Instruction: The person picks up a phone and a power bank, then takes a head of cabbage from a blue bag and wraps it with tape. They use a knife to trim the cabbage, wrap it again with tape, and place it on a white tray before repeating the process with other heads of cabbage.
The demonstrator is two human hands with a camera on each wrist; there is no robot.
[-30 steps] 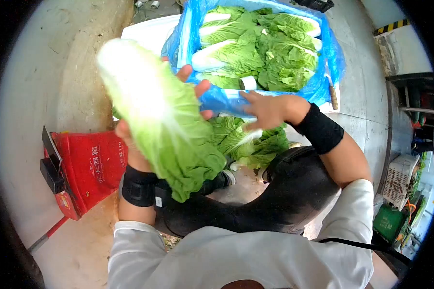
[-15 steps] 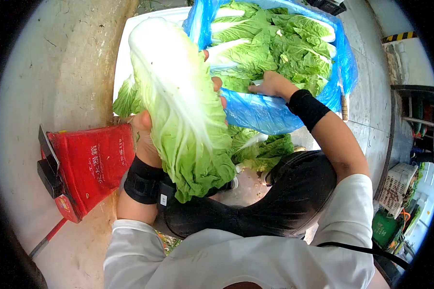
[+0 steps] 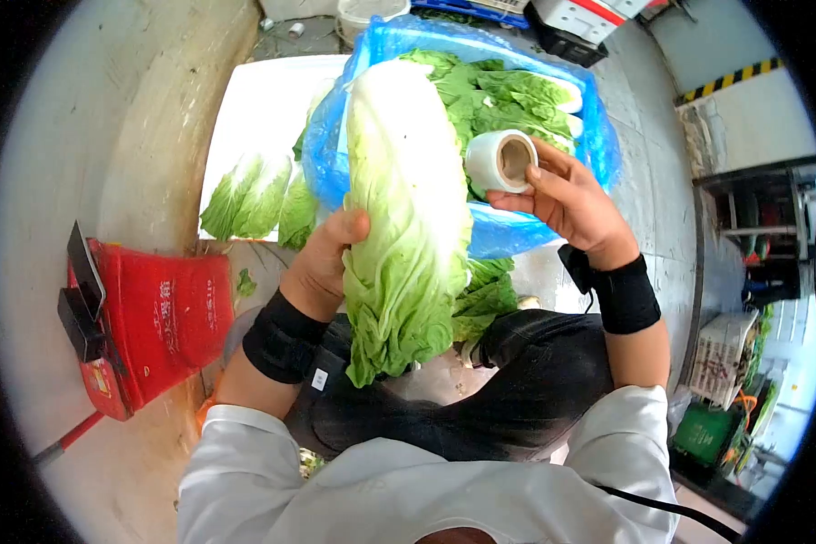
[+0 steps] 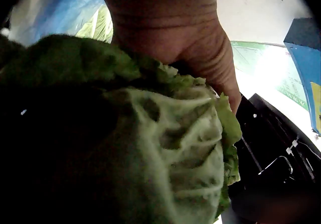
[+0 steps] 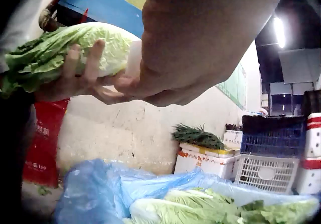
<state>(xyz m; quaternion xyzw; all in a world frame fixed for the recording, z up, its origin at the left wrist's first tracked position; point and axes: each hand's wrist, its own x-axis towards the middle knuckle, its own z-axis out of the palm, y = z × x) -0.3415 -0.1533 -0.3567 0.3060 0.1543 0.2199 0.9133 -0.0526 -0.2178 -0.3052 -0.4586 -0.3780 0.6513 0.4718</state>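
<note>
Near twelve to one o'clock of the head view stands a container lined with blue plastic [image 3: 325, 154], whose crumpled edges hang over the sides. In it lie several Chinese cabbages [image 3: 530, 100], with green leaves toward its middle and, at two o'clock, white stem ends. At ten to eleven o'clock is a white surface [image 3: 258, 100] with more cabbages [image 3: 261, 195] at its lower edge. Toward four o'clock there are a white slatted basket [image 3: 723, 358] and a green crate [image 3: 703, 433]; the contents of both are too small to tell. In the right wrist view, a dark blue crate [image 5: 271, 138] is stacked upon a white crate [image 5: 266, 173], and green stalks [image 5: 198, 136] lie on a white carton [image 5: 200, 164].

The left hand [image 3: 325, 258] grasps a big cabbage [image 3: 403, 227] in the centre, thumb on its nine o'clock side, fingers bent around it. Its white stem end points to twelve, its leaves to six, and it covers a part of the lined container. The right hand [image 3: 578, 199] pinches a white roll of tape [image 3: 482, 161], which is at two o'clock from this cabbage; whether they touch, I cannot tell.
</note>
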